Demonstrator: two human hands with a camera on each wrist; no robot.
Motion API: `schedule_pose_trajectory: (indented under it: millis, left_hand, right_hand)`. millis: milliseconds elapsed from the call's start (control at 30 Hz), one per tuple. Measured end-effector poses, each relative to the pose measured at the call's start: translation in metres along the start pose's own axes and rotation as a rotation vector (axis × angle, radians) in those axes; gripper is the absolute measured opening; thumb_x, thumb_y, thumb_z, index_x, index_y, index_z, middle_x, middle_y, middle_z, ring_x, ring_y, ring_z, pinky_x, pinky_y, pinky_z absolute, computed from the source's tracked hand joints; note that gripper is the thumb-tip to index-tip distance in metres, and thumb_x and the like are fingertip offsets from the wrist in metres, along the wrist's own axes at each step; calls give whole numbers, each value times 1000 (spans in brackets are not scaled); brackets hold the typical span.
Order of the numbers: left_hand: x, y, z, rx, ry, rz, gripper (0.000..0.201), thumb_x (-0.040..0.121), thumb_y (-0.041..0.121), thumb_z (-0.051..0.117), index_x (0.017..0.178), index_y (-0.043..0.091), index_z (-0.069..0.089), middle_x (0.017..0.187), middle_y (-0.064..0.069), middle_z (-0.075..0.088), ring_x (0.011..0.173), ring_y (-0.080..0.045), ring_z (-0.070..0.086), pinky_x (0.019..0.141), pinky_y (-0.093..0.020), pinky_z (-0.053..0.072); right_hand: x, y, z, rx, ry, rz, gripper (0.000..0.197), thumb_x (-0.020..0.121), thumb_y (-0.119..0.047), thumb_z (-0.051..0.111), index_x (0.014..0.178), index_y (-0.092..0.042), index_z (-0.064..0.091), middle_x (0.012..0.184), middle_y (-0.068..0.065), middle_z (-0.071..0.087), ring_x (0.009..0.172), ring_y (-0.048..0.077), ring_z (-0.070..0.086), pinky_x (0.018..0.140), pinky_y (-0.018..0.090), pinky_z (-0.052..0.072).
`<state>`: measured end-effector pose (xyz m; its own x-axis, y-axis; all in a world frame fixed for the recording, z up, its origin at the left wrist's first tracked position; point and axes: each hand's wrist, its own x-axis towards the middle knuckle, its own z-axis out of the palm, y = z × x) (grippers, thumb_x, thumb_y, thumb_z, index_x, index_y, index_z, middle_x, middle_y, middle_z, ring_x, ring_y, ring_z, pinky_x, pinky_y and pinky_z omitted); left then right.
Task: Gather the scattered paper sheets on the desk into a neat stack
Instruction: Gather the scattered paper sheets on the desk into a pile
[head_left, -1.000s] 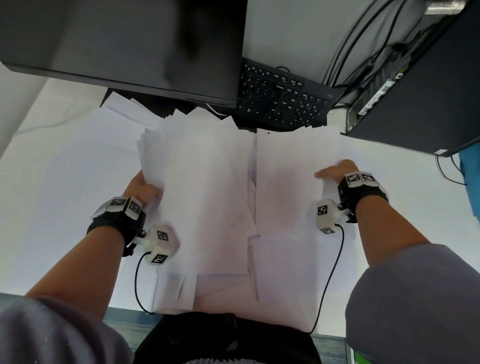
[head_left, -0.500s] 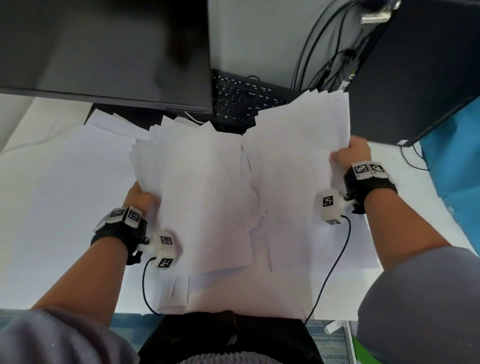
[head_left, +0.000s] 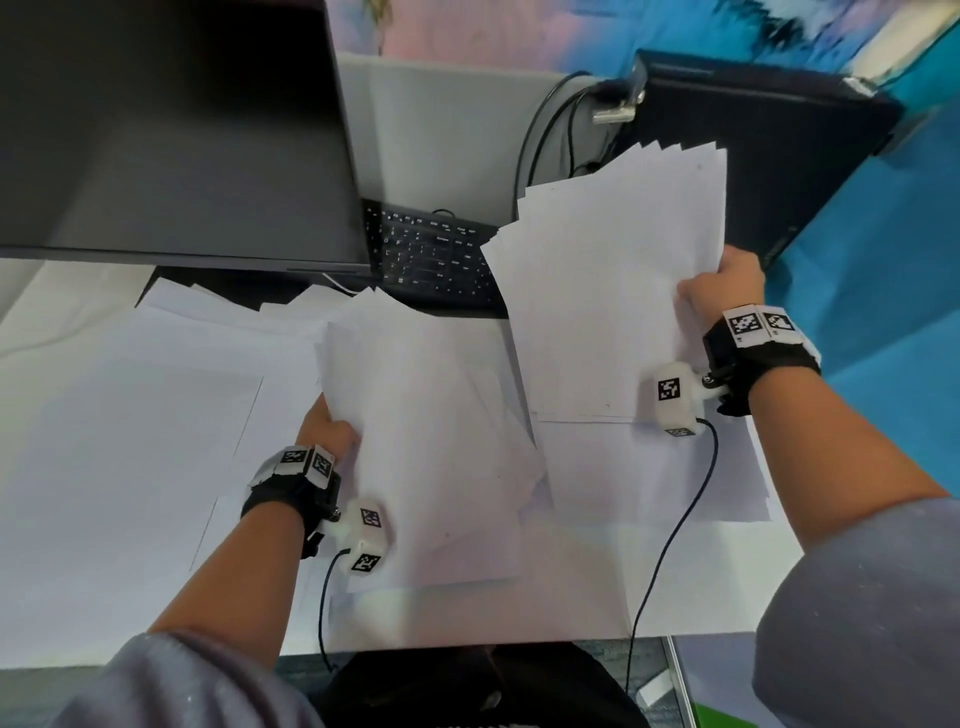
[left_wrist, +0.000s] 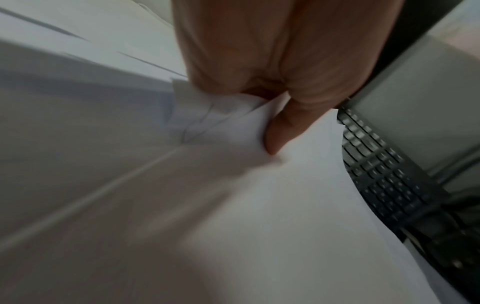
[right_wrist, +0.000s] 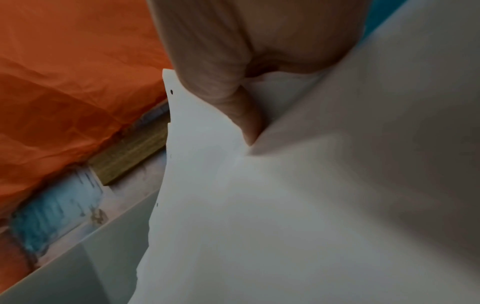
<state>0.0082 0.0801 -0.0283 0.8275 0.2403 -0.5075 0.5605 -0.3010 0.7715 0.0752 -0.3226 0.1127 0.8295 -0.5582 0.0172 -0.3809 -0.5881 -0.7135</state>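
Hands each grip a separate bundle of paper. Left hand holds the left bundle at its left edge, lower centre of the head view; in the left wrist view the thumb presses on top of the sheets, other fingers hidden beneath. Right hand holds the right bundle at its right edge, centre right of the head view; the right wrist view shows the thumb pinching down into the paper, which creases there.

Sheets are plain white, no print visible. Both bundles are untidy: edges fanned, corners staggered, most clearly along the top of the right bundle. Long axis of each bundle runs roughly bottom to top of the frame. The left one leans slightly to the left at its top. The right one is raised higher, its top edge overlapping the dark computer case.

More loose sheets lie flat on the desk under and around both bundles. Keyboard and monitor sit in the upper part of the frame.
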Motion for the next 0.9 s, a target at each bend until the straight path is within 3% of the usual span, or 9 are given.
schedule_pose_trajectory:
  millis: [133,267,433,533,633,733,800,833,900]
  left_hand:
    - [-10,4,29,106,-3,54,61,81,-9,43,138,11,43,131,-14,56,121,-33,51,102,-41,40]
    - [-12,15,58,172,-32,42,54,83,-9,43,135,4,43,131,-20,54,122,-34,50,99,-38,38]
    - [-14,27,93,196,-86,-26,51,85,-6,50,135,-1,42,133,-21,52,123,-34,49,91,-33,37]
    - [-16,28,114,157,-97,-47,54,82,-2,59,134,-1,45,132,-20,55,122,-34,51,96,-35,40]
    - [-11,29,132,-71,-92,-109,55,85,21,63,134,2,47,134,-17,56,123,-31,52,102,-33,38]
    - [7,23,140,-326,-122,-296,92,69,69,63,139,12,43,142,-7,47,130,-31,46,113,-41,30]
    - [34,0,144,-454,-124,-386,111,48,82,67,136,17,48,140,-7,50,128,-32,48,112,-47,33]
    - [44,-8,145,-470,-116,-384,111,43,80,71,134,20,52,137,-7,54,125,-32,52,110,-49,35]
    - [45,-10,144,-435,-122,-375,107,38,72,80,130,23,56,131,-8,59,120,-32,56,108,-50,37]
  right_hand:
    - [6,-10,-20,-36,20,-53,27,77,1,51,98,-9,66,91,7,61,87,24,60,76,28,48]
    - [14,-23,-29,-49,-9,-107,27,79,0,51,98,-9,67,93,6,62,85,23,58,76,28,48]
    - [16,-32,-26,-63,-68,-117,26,80,-1,51,98,-10,68,105,13,69,96,31,65,89,38,54]
    - [20,-40,-24,-55,-85,-130,23,79,-2,49,91,-8,67,102,11,69,93,31,66,88,39,55]
    - [27,-43,-17,-64,-139,-112,14,84,-3,49,84,-10,61,96,8,64,86,28,62,84,35,54]
    - [30,-18,7,-170,-238,-57,12,87,-7,48,78,-9,57,91,11,58,90,29,62,75,26,45]
    - [25,16,33,-159,-355,28,19,87,-9,50,100,-4,62,107,19,61,107,32,61,75,25,42]
    - [22,33,49,-128,-414,76,29,87,-10,51,114,-3,59,116,19,61,112,32,59,76,24,41]
    - [9,63,75,-80,-507,147,38,84,-9,57,122,-4,56,122,16,61,115,32,58,82,26,45]
